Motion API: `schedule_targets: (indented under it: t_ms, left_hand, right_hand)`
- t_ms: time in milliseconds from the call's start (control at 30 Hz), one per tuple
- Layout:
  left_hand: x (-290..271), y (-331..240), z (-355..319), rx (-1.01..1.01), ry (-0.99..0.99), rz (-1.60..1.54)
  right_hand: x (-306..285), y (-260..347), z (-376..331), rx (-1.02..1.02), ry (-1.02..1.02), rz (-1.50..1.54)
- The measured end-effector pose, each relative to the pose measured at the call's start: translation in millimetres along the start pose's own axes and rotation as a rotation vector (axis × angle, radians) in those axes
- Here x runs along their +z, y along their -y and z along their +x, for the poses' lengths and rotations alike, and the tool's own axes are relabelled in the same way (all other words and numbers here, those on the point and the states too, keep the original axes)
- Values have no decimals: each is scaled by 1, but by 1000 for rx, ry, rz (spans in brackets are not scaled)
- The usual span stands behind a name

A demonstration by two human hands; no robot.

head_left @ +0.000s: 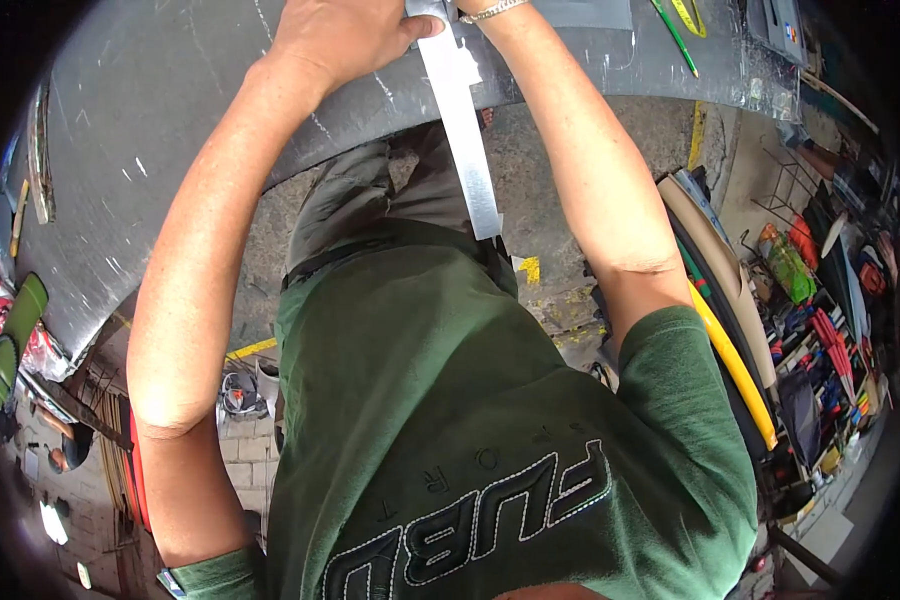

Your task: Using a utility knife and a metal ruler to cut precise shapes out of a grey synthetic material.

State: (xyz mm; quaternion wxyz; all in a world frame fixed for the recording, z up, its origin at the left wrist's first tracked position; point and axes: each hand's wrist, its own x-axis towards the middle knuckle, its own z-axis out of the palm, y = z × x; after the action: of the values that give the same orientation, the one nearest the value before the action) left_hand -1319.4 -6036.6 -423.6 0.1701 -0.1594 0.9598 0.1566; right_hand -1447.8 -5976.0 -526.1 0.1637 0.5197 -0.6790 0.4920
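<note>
A long flat metal strip [465, 135] sticks out over the near edge of a grey worktable [170, 110] and points back toward my body. My left hand [345, 35] lies on the strip's far end at the top of the picture, pressing it against the tabletop. Of my right hand [470, 8] only the wrist shows, wearing a metal bracelet right beside the strip; its fingers are cut off by the frame's top edge. My green shirt fills the lower middle.
A green pencil [675, 38] and a yellow tape [688, 15] lie on the table at the far right. Yellow and black hoses [735, 365] and crowded shelves [830, 330] stand to my right. Clutter and a green object [15, 335] sit at the left. Concrete floor lies below.
</note>
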Motion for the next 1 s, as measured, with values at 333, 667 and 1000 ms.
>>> schedule_targets:
  t_ms: [333,667,1000]
  left_hand:
    - [22,22,-2,194,-83,-376]
    - [34,51,-9,443,-262,-722]
    - [28,25,11,113,-186,59]
  right_hand:
    - [2,3,0,167,29,72]
    - [-7,60,53,1356,9,631]
    - [-133,70,65,545,65,155]
